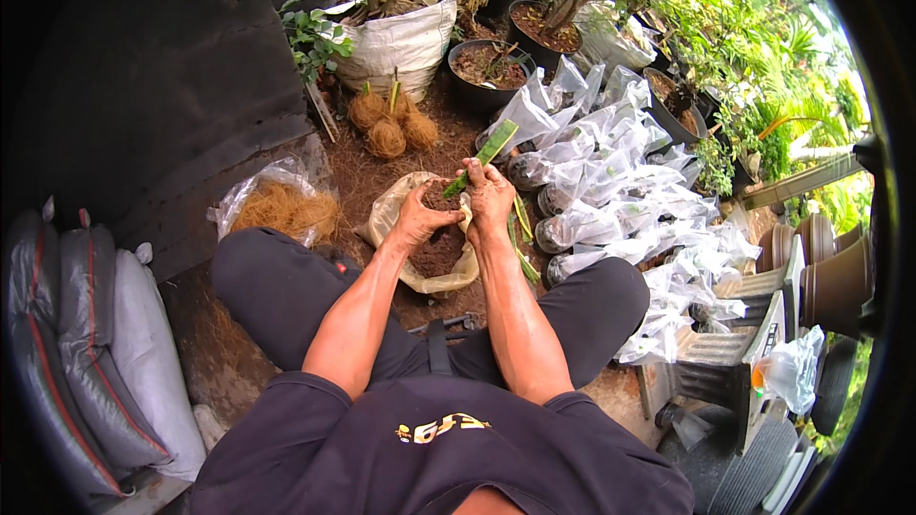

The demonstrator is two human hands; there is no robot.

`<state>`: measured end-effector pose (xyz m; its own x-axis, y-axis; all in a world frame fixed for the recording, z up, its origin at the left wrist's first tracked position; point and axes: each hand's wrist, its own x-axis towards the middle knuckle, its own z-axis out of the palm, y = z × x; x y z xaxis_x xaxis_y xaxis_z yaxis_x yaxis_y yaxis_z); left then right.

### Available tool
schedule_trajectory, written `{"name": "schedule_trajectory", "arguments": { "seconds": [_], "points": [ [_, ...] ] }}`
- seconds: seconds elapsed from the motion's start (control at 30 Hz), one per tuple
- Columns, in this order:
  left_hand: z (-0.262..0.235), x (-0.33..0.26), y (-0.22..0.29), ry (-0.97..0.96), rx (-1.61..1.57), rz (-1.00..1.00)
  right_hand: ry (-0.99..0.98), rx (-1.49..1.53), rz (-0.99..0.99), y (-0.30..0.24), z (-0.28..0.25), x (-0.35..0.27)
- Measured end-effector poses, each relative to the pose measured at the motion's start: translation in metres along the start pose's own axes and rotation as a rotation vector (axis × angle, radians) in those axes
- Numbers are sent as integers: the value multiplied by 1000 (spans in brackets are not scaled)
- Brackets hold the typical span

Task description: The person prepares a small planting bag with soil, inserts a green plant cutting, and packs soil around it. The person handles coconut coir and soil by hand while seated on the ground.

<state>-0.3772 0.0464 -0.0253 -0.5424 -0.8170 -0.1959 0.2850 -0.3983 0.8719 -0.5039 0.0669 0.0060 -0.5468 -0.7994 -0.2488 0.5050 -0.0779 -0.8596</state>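
My right hand (pixel 489 198) is closed around a snake plant leaf cutting (pixel 494 145), green with paler edges, tilted up to the right. Its lower end points at a clump of brown soil (pixel 439 195) between my hands. My left hand (pixel 418 219) curls its fingers and thumb about that clump. Both hands are over an open, yellowish plastic bag (pixel 461 278) with dark soil (pixel 435 254) inside. More long leaf pieces (pixel 524 219) lie beside my right wrist. My palms are hidden.
Ahead stand several fibre-wrapped balls (pixel 386 138) with green shoots. Loose coconut fibre (pixel 281 208) fills a clear bag at left. Rows of clear plastic bags (pixel 611 191) crowd the right. Potted plants (pixel 489 65) line the back; full sacks (pixel 143 353) stand left.
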Motion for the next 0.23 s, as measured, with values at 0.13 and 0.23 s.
{"name": "schedule_trajectory", "arguments": {
  "seconds": [0.13,0.23],
  "points": [
    [1,-1,0,-70,49,-16,-8,-41,-31,5,-1,1],
    [-1,-2,-2,-66,84,-23,-3,-80,-32,7,-3,2]
  ]
}}
